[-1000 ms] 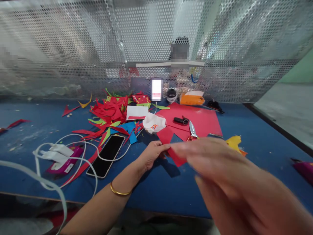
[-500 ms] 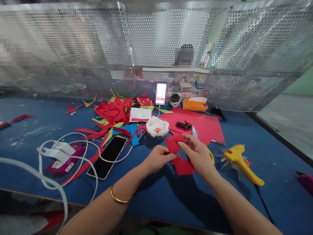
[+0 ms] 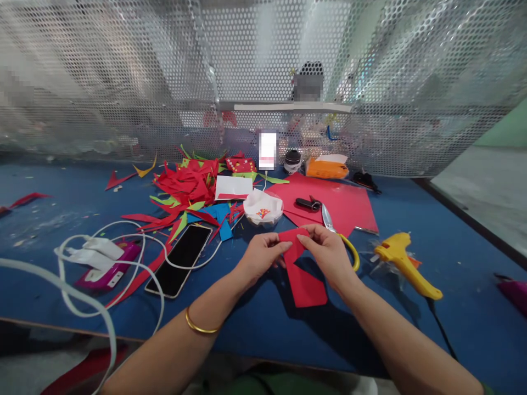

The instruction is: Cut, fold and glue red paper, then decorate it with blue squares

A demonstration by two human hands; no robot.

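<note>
Both hands pinch a red sheet piece (image 3: 305, 285), which looks like paper or felt, over the near middle of the blue table. My left hand (image 3: 263, 253) grips its upper left edge, thumb on top. On the upper right edge, my right hand (image 3: 325, 249) presses with thumb and fingers. The lower part of the piece hangs toward me, with an angled notch on its right side. Just beyond my right hand lie scissors (image 3: 349, 249) with yellow handles, partly hidden by that hand. A white-lined bowl (image 3: 263, 207) with small red and orange bits stands past my fingers.
A heap of red and green scraps (image 3: 191, 184) lies back left. Left of my arm are a black phone (image 3: 181, 260), white cables and a purple power strip (image 3: 109, 269). A yellow glue gun (image 3: 407, 263) rests right; a large red sheet (image 3: 349, 200) lies behind. Perforated metal screens (image 3: 263, 66) stand at the back.
The red piece has been turned and flattened out; its lower part now hangs longer and straighter. My left hand has shifted up to its top edge. More of the scissors shows.
</note>
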